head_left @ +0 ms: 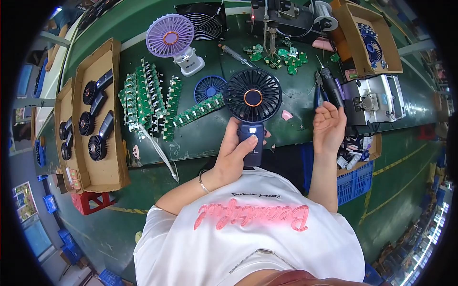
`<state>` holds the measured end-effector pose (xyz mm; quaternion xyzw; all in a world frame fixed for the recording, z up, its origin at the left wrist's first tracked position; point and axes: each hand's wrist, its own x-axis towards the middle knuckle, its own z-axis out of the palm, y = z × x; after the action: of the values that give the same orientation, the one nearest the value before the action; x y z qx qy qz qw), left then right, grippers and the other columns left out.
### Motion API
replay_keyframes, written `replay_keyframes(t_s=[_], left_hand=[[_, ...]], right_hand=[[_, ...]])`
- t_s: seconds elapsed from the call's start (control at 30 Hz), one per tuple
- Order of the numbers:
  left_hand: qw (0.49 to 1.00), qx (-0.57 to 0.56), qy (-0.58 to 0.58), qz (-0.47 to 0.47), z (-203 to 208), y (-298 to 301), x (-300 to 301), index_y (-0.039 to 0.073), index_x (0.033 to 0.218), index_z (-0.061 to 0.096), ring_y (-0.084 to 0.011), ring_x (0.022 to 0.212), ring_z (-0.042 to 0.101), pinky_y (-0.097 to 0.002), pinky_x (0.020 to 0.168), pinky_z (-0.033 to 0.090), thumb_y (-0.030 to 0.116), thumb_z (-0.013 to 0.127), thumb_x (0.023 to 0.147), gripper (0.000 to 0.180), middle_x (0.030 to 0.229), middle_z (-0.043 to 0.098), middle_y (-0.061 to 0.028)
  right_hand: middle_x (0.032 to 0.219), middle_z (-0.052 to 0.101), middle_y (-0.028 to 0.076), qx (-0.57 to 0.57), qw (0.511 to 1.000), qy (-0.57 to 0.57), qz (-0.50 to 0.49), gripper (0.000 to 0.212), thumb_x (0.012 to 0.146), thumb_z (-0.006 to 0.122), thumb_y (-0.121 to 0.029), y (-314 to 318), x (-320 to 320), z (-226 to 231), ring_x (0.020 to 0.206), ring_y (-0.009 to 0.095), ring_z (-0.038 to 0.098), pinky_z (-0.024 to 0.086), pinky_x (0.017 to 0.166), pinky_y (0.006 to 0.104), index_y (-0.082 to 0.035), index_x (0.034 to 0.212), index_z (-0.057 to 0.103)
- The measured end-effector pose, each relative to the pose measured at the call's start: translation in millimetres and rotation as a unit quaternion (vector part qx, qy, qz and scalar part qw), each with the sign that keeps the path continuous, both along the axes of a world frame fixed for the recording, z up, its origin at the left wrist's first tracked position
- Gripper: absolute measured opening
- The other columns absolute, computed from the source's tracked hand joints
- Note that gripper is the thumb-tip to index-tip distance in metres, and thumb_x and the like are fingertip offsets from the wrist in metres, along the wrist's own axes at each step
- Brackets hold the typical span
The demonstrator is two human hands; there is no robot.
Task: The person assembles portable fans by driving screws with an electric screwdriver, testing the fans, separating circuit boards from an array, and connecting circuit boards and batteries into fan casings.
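Note:
My left hand (232,156) grips the dark blue handle of a handheld fan (254,97) and holds it upright in front of my chest. Its round black grille has a copper-coloured ring at the hub. A small display glows white on the handle, and my thumb presses just below it. My right hand (329,128) is raised palm up, fingers loosely curled and apart, with nothing in it. Just beyond its fingertips lie a black electric screwdriver (331,86) and blue-handled pliers (318,95). A blue fan grille (210,88) lies on the bench behind the fan.
Green circuit board strips (148,97) cover the bench's left side. A purple fan (171,39) on a white base stands behind them. Cardboard trays (106,176) with several dark fans are far left. A soldering machine (286,21) and a silver device (374,100) stand at back and right.

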<state>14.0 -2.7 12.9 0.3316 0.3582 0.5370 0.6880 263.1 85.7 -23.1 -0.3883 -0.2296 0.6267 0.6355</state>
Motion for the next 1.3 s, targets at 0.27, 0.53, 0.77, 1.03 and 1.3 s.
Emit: replay_keyframes(t_s=[0.27, 0.53, 0.77, 1.03, 1.3], left_hand=[[0.999, 0.026, 0.018, 0.019, -1, 0, 7, 0.004, 0.131, 0.031, -0.0156, 0.103, 0.055, -0.0311, 0.092, 0.045, 0.010, 0.053, 0.094, 0.043, 0.117, 0.056, -0.0137], [0.998, 0.050, 0.042, 0.006, 1, -5, 12, 0.004, 0.137, 0.026, -0.0187, 0.103, 0.055, -0.0334, 0.094, 0.045, 0.010, 0.052, 0.093, 0.051, 0.120, 0.055, -0.0186], [0.998, 0.041, 0.049, 0.002, 0, -9, 22, 0.002, 0.131, 0.031, -0.0193, 0.104, 0.056, -0.0337, 0.095, 0.045, 0.008, 0.050, 0.093, 0.043, 0.120, 0.055, -0.0192], [0.999, 0.016, 0.028, -0.015, 9, -1, 27, 0.004, 0.138, 0.028, -0.0160, 0.102, 0.055, -0.0309, 0.092, 0.045, 0.009, 0.052, 0.091, 0.053, 0.118, 0.056, -0.0145], [1.000, -0.025, 0.005, 0.009, 18, -5, 28, 0.004, 0.135, 0.031, -0.0156, 0.106, 0.055, -0.0310, 0.095, 0.043, 0.012, 0.056, 0.091, 0.051, 0.117, 0.057, -0.0126]], right_hand=[[0.077, 0.062, 0.005, 0.057, 0.962, -0.265, 0.034, 0.013, 0.097, 0.054, -0.012, -5, -47, -9, 0.059, 0.008, 0.056, 0.044, 0.054, 0.0199, -0.001, 0.094, 0.059], [0.075, 0.063, 0.003, 0.065, 0.944, -0.318, 0.057, 0.010, 0.095, 0.055, -0.008, -11, -52, -10, 0.062, 0.006, 0.058, 0.046, 0.056, 0.0203, 0.001, 0.093, 0.060], [0.076, 0.064, 0.002, 0.088, 0.932, -0.347, 0.051, 0.011, 0.096, 0.054, -0.010, -16, -49, -15, 0.062, 0.005, 0.055, 0.043, 0.056, 0.0186, -0.001, 0.093, 0.061], [0.075, 0.063, 0.003, 0.095, 0.929, -0.355, 0.046, 0.010, 0.094, 0.056, -0.008, -13, -48, -9, 0.062, 0.005, 0.056, 0.042, 0.055, 0.0190, 0.000, 0.092, 0.061], [0.074, 0.061, 0.004, 0.105, 0.930, -0.347, 0.055, 0.009, 0.094, 0.056, -0.006, -15, -53, -5, 0.064, 0.007, 0.056, 0.045, 0.058, 0.0201, 0.002, 0.092, 0.061]])
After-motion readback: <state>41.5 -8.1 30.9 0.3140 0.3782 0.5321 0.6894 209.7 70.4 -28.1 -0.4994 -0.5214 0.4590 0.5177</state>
